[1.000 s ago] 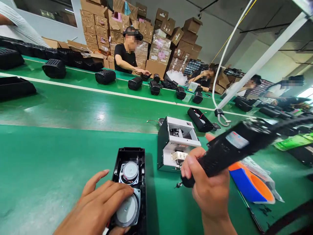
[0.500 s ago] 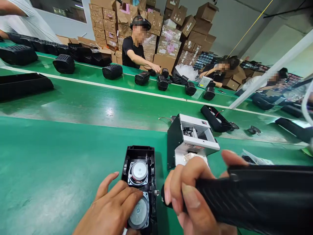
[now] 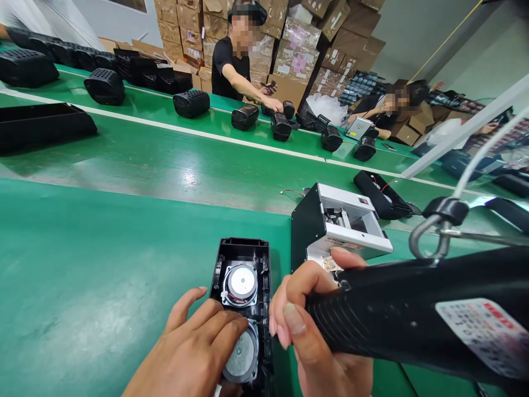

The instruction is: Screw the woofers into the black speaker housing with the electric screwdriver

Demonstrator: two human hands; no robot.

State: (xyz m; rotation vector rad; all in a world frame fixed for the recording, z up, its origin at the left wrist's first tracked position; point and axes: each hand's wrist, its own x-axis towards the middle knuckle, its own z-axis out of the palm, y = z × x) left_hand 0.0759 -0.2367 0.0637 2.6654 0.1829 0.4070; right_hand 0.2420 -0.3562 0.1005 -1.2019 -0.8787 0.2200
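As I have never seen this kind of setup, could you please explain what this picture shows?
There is no robot here: a person works with two bare hands, seen through a camera worn on the head, looking forward and down. On the green work surface sits an open, black rectangular housing with two round, silver-grey speakers inside. The left hand rests on the nearer speaker; the right hand grips a thick black handheld tool with a white label. Beyond the right hand stands a boxy black-and-silver machine. Other people are farther back.
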